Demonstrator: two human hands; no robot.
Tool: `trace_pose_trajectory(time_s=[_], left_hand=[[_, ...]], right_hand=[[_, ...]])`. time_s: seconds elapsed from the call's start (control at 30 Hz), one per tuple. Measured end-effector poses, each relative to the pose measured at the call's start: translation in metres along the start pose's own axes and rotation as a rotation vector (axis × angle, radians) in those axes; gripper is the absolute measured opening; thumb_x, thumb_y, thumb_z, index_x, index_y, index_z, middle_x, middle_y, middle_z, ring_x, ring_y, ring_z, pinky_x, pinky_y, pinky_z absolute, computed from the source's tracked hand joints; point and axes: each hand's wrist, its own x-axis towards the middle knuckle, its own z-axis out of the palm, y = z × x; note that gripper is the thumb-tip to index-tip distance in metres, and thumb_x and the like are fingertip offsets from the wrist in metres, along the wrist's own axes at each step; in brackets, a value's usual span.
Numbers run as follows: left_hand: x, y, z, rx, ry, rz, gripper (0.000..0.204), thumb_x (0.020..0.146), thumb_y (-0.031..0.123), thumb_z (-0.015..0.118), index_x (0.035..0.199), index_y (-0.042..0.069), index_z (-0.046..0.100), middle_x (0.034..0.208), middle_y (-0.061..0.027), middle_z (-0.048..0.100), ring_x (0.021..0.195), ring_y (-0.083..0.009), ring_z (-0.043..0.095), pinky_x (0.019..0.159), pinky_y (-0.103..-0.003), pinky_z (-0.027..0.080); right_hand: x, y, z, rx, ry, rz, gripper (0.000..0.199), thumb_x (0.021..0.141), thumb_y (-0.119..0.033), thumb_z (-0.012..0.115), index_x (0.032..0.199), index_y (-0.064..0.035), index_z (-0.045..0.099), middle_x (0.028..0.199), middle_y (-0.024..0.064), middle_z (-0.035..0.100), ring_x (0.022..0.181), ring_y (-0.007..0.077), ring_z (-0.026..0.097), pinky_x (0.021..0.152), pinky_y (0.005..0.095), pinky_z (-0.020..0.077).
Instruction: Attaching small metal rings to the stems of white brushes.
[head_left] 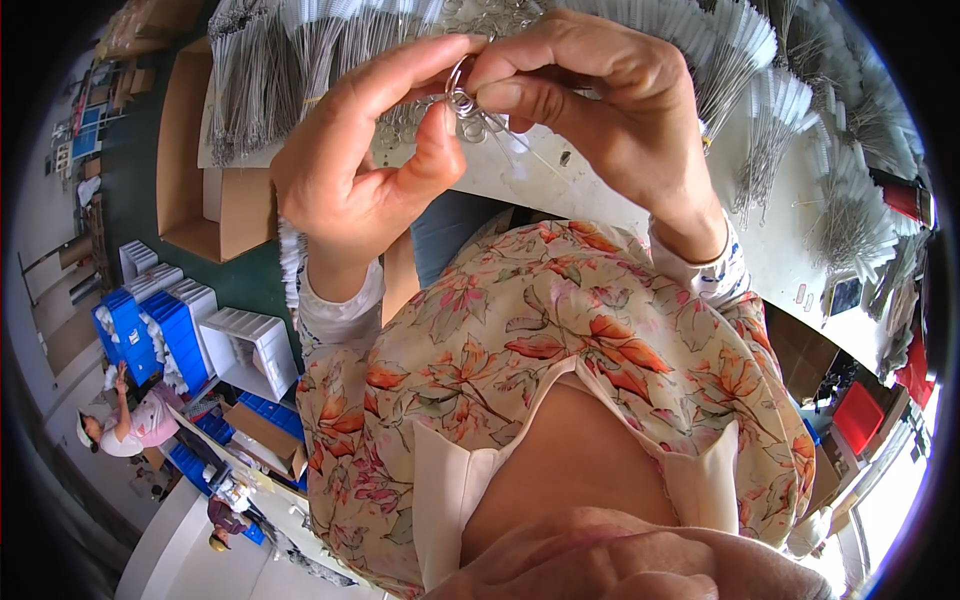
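Note:
My left hand [365,150] and my right hand [605,110] meet above the near edge of the table. A thin metal ring [453,78] stands between their fingertips. The left thumb and index finger close on its left side, while the right thumb and bent fingers pinch it from the right. Small wire loops [463,102] hang at the ring beside the right thumb. From them thin wire stems [520,145] slant down to the right; their far ends are too faint to tell. Loose metal rings [400,125] lie on the table behind the left hand.
Bundles of thin wire brushes with white bristles [265,80] lie on the table [620,205] at the left, with more bundles [775,120] at the right. An open cardboard box [190,150] stands left. Blue crates [125,335] and white crates [250,350] stand beyond, near another person [140,425].

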Motion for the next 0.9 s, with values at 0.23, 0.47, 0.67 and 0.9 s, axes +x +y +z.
trace_pose_trajectory(time_s=[0.23,0.47,0.67,0.9], left_hand=[[0.017,0.007,-0.013,0.051,-0.195,-0.058,0.019,0.077,-0.001,0.066,0.095,-0.005,0.062,0.081,-0.0085,0.064,0.068,-0.0142,0.062,0.066,-0.023,0.049],[0.009,0.007,-0.019,-0.697,-0.100,-0.736,0.010,0.088,0.008,0.057,0.091,-0.002,0.059,0.074,-0.0024,0.058,0.060,-0.0070,0.051,0.053,-0.018,0.039],[0.012,0.003,-0.027,0.094,-0.372,-0.242,0.016,0.092,0.008,0.050,0.104,-0.001,0.054,0.076,-0.0022,0.053,0.057,-0.0058,0.042,0.050,-0.020,0.034],[0.009,0.021,-0.045,-0.604,-0.099,-0.940,0.022,0.094,0.012,0.046,0.109,-0.003,0.053,0.073,-0.0011,0.053,0.060,-0.0040,0.043,0.052,-0.019,0.035]], right_hand=[[-0.003,-0.004,-0.003,0.102,-0.043,0.334,0.008,0.083,-0.001,0.062,0.091,0.0007,0.063,0.077,0.0063,0.061,0.070,0.0109,0.059,0.060,0.0236,0.0487],[-0.002,-0.005,0.001,0.016,-0.058,0.400,0.015,0.084,-0.013,0.064,0.094,-0.0024,0.062,0.074,-0.0007,0.058,0.061,0.0039,0.050,0.050,0.0153,0.0360],[0.002,0.012,-0.001,0.208,-0.079,0.454,0.014,0.085,-0.012,0.063,0.096,-0.0027,0.062,0.073,-0.0015,0.058,0.058,0.0042,0.049,0.049,0.0157,0.0368],[0.007,0.011,0.012,0.146,-0.201,0.500,0.013,0.082,-0.008,0.066,0.092,-0.0001,0.063,0.076,0.0026,0.062,0.062,0.0057,0.054,0.053,0.0196,0.0444]])
